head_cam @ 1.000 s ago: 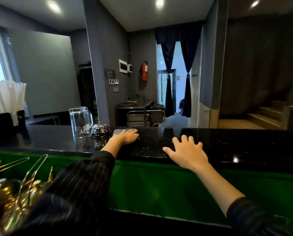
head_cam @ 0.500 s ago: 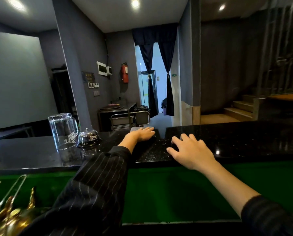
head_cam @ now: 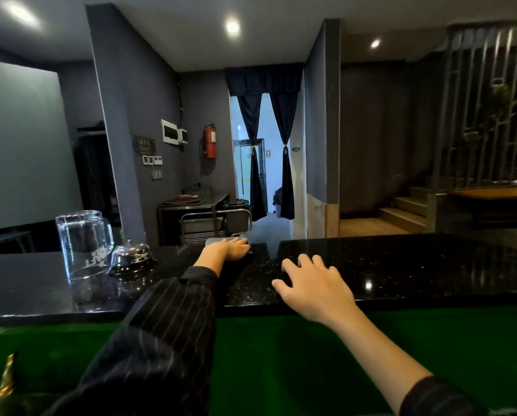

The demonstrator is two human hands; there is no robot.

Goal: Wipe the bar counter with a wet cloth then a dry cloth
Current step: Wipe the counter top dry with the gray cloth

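The black speckled bar counter (head_cam: 416, 265) runs across the view, glossy with light reflections. My left hand (head_cam: 231, 249) lies flat on a grey cloth (head_cam: 213, 242) at the counter's far edge; only a strip of cloth shows beyond the fingers. Nearer the front edge, my right hand (head_cam: 314, 283) rests palm down on the bare stone with fingers spread and holds nothing.
An upturned glass mug (head_cam: 83, 243) and a chrome service bell (head_cam: 131, 258) stand on the counter left of my left arm. Gold bar tools (head_cam: 5, 382) poke up at the lower left. A green lower shelf (head_cam: 281, 355) lies under the counter.
The view has swung right, so the mug and bell sit farther left. My left hand with the cloth has slid right along the far edge; the right hand stays planted.
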